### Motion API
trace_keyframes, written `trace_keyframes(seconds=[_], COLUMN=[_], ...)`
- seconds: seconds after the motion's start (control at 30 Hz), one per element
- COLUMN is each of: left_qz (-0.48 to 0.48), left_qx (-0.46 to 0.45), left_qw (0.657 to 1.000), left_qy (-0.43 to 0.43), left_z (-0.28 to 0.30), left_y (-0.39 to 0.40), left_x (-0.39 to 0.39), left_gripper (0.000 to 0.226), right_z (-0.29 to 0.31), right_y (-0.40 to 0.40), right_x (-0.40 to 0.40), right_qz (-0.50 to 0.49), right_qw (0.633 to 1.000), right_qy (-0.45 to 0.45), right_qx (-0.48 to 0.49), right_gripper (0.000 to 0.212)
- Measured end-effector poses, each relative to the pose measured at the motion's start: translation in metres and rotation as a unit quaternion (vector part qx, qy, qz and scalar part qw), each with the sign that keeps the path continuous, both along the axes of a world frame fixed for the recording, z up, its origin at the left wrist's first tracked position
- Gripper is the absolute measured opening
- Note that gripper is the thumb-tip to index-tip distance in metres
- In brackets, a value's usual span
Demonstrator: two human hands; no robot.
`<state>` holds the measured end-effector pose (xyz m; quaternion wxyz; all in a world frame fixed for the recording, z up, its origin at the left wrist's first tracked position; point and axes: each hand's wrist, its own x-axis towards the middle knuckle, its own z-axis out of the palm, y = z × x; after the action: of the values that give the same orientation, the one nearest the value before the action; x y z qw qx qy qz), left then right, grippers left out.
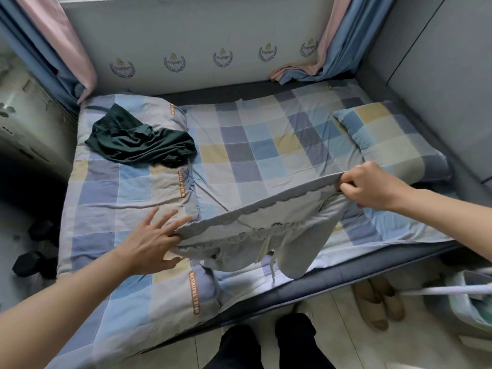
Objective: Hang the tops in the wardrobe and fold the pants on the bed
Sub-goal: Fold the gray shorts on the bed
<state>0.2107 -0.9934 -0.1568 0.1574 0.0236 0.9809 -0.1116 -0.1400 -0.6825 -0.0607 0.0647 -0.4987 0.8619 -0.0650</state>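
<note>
Light grey drawstring pants (266,235) hang by their waistband over the near edge of the bed (239,145). My right hand (370,187) grips the right end of the waistband, fingers curled round it. My left hand (151,241) holds the left end, thumb under the band and fingers spread over it. The legs droop toward the bed's front edge. A dark green garment (141,142) lies crumpled on the folded quilt at the back left.
A checked pillow (391,139) lies at the right. A folded checked quilt (127,198) covers the bed's left side. Slippers (378,302) and a laundry basket (471,299) sit on the floor at right. Dumbbells (34,262) lie on the floor at left.
</note>
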Motion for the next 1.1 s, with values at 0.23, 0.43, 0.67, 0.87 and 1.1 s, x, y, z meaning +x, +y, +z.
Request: trace_keyframes(seconds=[0.23,0.43,0.67,0.87,1.1], left_qz=[-0.067,-0.072,0.058,0.17,0.116], left_qx=[0.099,0.137,0.104,0.19,0.195], left_qw=[0.987,0.987,0.989,0.952,0.964], left_qy=[0.104,0.052,0.083,0.172,0.139], left_z=[0.005,0.014,0.028,0.051,0.061], left_y=[0.031,0.046,0.106,0.13,0.156], left_x=[-0.045,-0.09,-0.161,-0.199,-0.198], left_gripper=[0.026,0.005,0.031,0.011,0.025], right_z=[-0.018,-0.042,-0.039,-0.029,-0.036], right_y=[0.06,0.129,0.18,0.185,0.178], right_x=[-0.032,-0.09,-0.166,-0.205,-0.236], right_qz=[0.165,0.247,0.28,0.223,0.224], right_qw=[0.959,0.945,0.958,0.968,0.971], right_qy=[0.067,0.142,0.057,-0.039,0.083], right_qx=[0.221,0.158,-0.009,-0.105,-0.034], right_gripper=[0.045,0.028,0.015,0.039,0.017])
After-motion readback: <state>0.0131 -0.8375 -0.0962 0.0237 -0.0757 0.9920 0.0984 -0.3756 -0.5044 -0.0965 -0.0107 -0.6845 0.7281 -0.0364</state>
